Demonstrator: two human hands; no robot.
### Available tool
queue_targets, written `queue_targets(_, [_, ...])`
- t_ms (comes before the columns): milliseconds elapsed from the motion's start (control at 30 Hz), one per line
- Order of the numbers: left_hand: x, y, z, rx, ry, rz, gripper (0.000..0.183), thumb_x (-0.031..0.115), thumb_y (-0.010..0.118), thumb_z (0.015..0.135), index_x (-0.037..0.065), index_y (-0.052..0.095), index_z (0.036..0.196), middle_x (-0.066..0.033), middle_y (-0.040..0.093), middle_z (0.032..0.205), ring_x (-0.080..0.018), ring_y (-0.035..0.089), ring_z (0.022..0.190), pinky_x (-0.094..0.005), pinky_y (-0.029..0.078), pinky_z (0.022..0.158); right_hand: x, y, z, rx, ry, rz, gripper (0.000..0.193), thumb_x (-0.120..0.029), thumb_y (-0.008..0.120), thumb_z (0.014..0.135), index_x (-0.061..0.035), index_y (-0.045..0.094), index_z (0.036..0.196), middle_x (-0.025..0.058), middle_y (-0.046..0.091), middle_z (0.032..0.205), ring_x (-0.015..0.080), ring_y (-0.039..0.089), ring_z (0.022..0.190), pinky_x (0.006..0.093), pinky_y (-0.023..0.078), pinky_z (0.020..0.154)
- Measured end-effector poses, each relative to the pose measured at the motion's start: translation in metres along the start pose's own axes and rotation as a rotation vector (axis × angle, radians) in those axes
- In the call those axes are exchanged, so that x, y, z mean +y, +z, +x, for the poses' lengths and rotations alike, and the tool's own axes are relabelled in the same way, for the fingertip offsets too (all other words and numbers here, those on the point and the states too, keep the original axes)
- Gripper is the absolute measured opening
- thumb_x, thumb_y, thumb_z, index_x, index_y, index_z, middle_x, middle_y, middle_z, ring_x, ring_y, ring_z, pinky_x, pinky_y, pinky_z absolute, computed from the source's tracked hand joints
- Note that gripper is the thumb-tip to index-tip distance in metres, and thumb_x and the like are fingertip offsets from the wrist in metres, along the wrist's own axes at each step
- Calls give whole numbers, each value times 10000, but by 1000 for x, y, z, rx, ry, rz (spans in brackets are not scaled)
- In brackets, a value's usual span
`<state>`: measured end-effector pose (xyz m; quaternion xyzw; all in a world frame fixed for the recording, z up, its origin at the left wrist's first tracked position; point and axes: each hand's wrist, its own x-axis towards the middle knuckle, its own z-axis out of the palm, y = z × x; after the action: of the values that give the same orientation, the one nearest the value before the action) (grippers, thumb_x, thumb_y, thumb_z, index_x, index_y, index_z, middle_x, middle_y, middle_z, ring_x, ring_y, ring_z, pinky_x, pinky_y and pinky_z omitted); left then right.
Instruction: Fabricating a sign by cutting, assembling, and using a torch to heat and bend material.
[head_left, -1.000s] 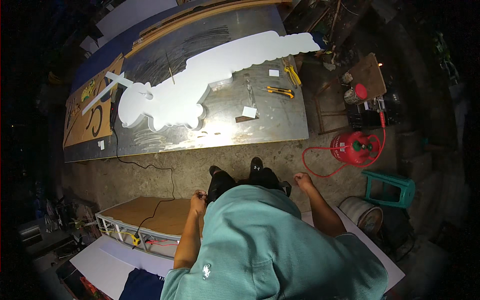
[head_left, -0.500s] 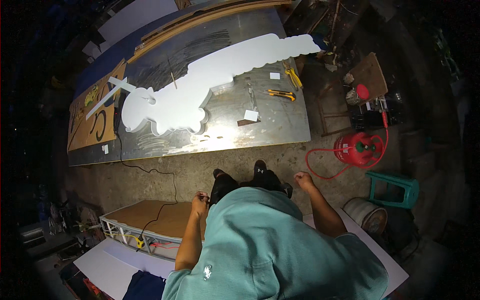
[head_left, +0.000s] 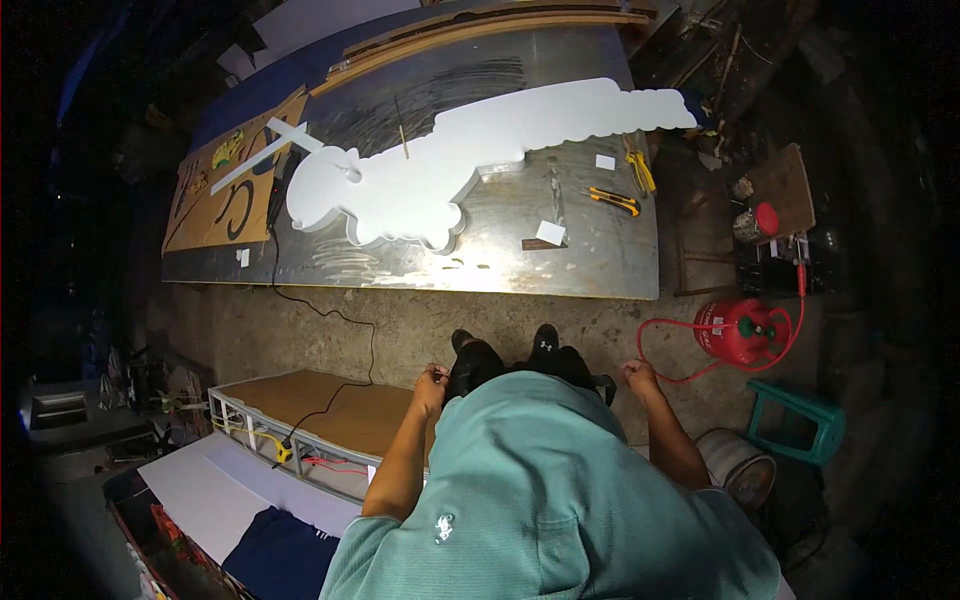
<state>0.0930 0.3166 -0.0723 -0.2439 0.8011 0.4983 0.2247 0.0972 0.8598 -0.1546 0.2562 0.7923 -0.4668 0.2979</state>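
Note:
I stand on a concrete floor facing a long metal-topped table (head_left: 600, 270). My left hand (head_left: 431, 381) hangs at my hip with its fingers curled; nothing shows in it. At my other side my right hand (head_left: 638, 375) is a loose fist, also with nothing seen in it. A large white foam cutout (head_left: 440, 175) with scalloped edges lies across the table, well beyond both hands. Near it lie a yellow utility knife (head_left: 612, 200), yellow-handled pliers (head_left: 640, 170) and small white foam scraps (head_left: 551, 232).
A red gas cylinder (head_left: 738, 330) with a red hose sits on the floor at right, beside a teal stool (head_left: 795, 420) and a bucket (head_left: 735, 465). A brown board on a metal frame (head_left: 330, 410) lies at left, with a black cable (head_left: 330, 320) running up to the table.
The view has shifted slightly, so the table and cutout sit a little further right in the picture. Both hands stay at my sides.

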Motion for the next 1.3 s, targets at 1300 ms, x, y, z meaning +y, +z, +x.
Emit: queue_targets(1300, [284,-128,431,478,267,-97,298,153,647,894,-24,584,1126,-187,694,897,-310,690,816,-401,543,757,-122,53,-115,343,455,548,251,-177,637,936,27,664,1080,124,668,860,200,619,712,343,506,648])
